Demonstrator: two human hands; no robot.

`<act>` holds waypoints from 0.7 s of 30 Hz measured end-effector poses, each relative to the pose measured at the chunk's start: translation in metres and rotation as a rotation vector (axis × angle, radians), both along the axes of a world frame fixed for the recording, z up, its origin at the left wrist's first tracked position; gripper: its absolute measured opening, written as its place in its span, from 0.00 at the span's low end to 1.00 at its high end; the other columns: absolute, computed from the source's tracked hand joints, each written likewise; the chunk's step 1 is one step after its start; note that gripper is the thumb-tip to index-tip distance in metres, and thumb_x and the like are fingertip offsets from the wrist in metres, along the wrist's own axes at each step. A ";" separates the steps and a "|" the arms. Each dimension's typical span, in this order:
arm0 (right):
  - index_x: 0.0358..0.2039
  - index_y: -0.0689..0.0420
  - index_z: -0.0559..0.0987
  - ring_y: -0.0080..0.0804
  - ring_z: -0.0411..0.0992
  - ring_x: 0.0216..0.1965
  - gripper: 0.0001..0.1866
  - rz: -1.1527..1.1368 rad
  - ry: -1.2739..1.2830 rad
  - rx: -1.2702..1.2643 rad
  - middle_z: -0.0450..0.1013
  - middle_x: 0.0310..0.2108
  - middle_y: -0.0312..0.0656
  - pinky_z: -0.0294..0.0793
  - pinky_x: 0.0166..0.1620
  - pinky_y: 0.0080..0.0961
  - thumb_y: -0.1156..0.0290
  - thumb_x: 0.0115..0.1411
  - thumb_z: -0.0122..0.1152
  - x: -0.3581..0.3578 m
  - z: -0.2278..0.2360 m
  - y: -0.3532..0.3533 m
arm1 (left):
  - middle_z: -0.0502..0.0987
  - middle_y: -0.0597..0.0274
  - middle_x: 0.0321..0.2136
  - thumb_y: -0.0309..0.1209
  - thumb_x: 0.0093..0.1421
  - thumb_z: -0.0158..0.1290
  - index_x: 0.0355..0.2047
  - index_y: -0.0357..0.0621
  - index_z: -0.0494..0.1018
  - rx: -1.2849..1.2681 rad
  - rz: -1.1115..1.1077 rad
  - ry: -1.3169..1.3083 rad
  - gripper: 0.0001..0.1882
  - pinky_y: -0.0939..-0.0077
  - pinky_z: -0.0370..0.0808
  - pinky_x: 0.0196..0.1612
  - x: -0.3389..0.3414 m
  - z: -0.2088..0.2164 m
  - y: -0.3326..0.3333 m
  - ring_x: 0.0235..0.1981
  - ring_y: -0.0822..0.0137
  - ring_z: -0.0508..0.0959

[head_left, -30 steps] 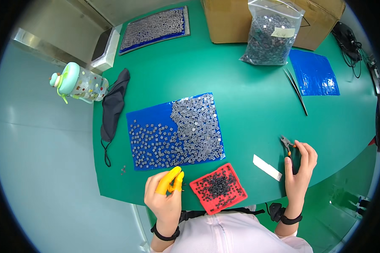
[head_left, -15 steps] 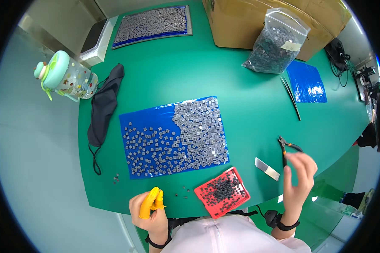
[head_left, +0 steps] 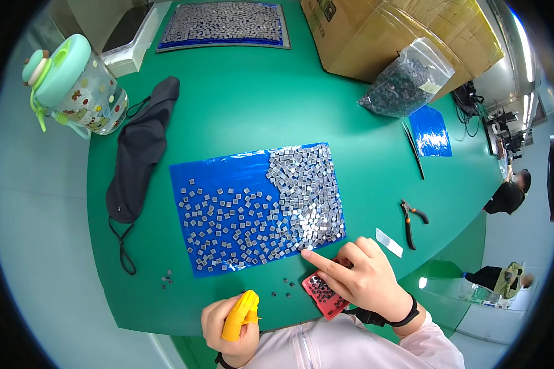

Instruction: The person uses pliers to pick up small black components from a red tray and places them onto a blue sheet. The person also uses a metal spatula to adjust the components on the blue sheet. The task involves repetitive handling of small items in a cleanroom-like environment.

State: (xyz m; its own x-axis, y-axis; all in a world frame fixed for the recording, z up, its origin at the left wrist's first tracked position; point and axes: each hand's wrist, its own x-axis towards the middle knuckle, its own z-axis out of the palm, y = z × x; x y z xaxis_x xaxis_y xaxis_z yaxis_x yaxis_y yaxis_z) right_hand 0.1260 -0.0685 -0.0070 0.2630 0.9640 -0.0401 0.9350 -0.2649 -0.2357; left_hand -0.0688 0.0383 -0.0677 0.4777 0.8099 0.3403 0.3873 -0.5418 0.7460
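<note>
Presently, I cannot read the label (head_left: 430,87) on the bag (head_left: 399,91). The left hand (head_left: 231,326) is pinched together; the right hand (head_left: 369,278), fingers apart, partly covers the red tray (head_left: 325,301).

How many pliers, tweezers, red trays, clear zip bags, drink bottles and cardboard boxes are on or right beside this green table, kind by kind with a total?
Pliers: 1
Tweezers: 1
Red tray: 1
Clear zip bag: 1
Drink bottle: 1
Cardboard box: 1
Total: 6
</note>
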 end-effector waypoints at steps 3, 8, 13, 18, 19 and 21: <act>0.56 0.42 0.74 0.28 0.57 0.26 0.29 0.020 -0.018 0.011 0.56 0.23 0.32 0.59 0.30 0.23 0.66 0.51 0.65 0.000 -0.004 -0.001 | 0.78 0.65 0.30 0.17 0.42 0.61 0.31 0.39 0.78 0.002 -0.009 -0.011 0.13 0.73 0.71 0.29 0.000 0.001 0.001 0.27 0.63 0.75; 0.55 0.41 0.74 0.28 0.57 0.26 0.28 0.012 -0.045 -0.004 0.55 0.23 0.32 0.59 0.29 0.23 0.66 0.50 0.65 0.000 -0.005 -0.001 | 0.78 0.65 0.29 0.16 0.42 0.61 0.30 0.39 0.78 0.027 -0.028 -0.013 0.13 0.74 0.71 0.29 -0.002 -0.002 0.002 0.27 0.63 0.75; 0.55 0.41 0.75 0.27 0.57 0.26 0.28 0.026 -0.062 0.009 0.55 0.23 0.32 0.59 0.29 0.23 0.65 0.50 0.65 0.000 -0.005 0.000 | 0.78 0.65 0.29 0.16 0.42 0.60 0.30 0.39 0.78 0.030 -0.018 -0.012 0.13 0.74 0.71 0.29 -0.001 -0.002 0.002 0.27 0.63 0.75; 0.55 0.41 0.75 0.27 0.57 0.26 0.28 0.039 -0.059 0.004 0.55 0.23 0.32 0.59 0.29 0.23 0.64 0.50 0.65 0.000 -0.003 0.001 | 0.78 0.65 0.29 0.16 0.42 0.60 0.30 0.39 0.78 0.012 -0.003 -0.032 0.12 0.74 0.71 0.29 0.001 -0.002 0.002 0.27 0.64 0.75; 0.54 0.41 0.75 0.27 0.57 0.26 0.28 0.035 -0.055 0.007 0.55 0.23 0.32 0.59 0.29 0.23 0.64 0.50 0.65 0.000 -0.003 0.002 | 0.78 0.65 0.29 0.16 0.42 0.59 0.30 0.39 0.78 0.007 -0.001 -0.032 0.12 0.74 0.71 0.29 0.001 -0.002 0.001 0.27 0.64 0.75; 0.54 0.41 0.75 0.28 0.57 0.26 0.27 0.026 -0.048 0.013 0.55 0.23 0.32 0.59 0.29 0.23 0.64 0.51 0.65 0.001 -0.003 0.003 | 0.78 0.65 0.29 0.16 0.42 0.59 0.30 0.39 0.78 -0.003 0.003 -0.034 0.12 0.74 0.71 0.29 0.001 -0.002 0.001 0.27 0.64 0.75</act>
